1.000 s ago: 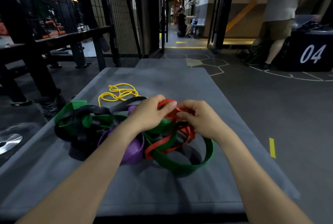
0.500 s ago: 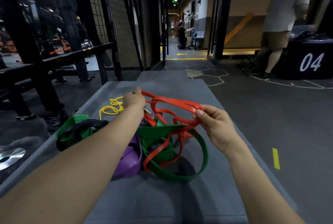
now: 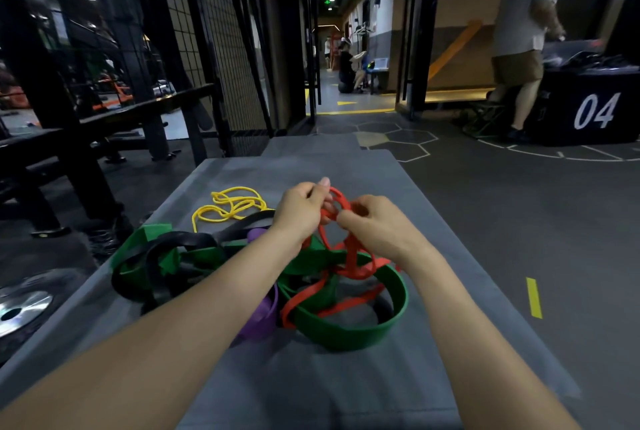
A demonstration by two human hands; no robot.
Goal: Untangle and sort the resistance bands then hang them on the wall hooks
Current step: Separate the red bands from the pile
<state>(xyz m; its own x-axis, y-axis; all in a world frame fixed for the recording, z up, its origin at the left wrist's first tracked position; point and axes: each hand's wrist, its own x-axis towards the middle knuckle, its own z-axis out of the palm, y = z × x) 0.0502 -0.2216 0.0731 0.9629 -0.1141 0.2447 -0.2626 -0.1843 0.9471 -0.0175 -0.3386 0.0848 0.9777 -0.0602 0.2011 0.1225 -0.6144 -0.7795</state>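
From the head camera, both bare hands are up over a pile of stretchy bands on a grey mat [image 3: 346,377]. The left hand [image 3: 300,211] is closed in a pinch on a loop of the red band [image 3: 349,258], with the thumb tip sticking up. The right hand [image 3: 375,227] is curled shut on the same red band, just beside the left hand, and the two almost touch. The red band hangs down from the hands and twists through the big green band [image 3: 349,331], which lies in a wide ring on the mat. The left arm covers much of the purple band [image 3: 261,320], so only bits of it show. To the left, a black band [image 3: 166,249] is mixed up with more green band. The thin yellow band [image 3: 230,206] lies in loose loops by itself, a little way behind the pile. A round metal weight plate [image 3: 20,310] sits on the floor at the left. A black box with "04" [image 3: 594,114] on it stands far off at the right, and a person in shorts [image 3: 521,38] stands next to it
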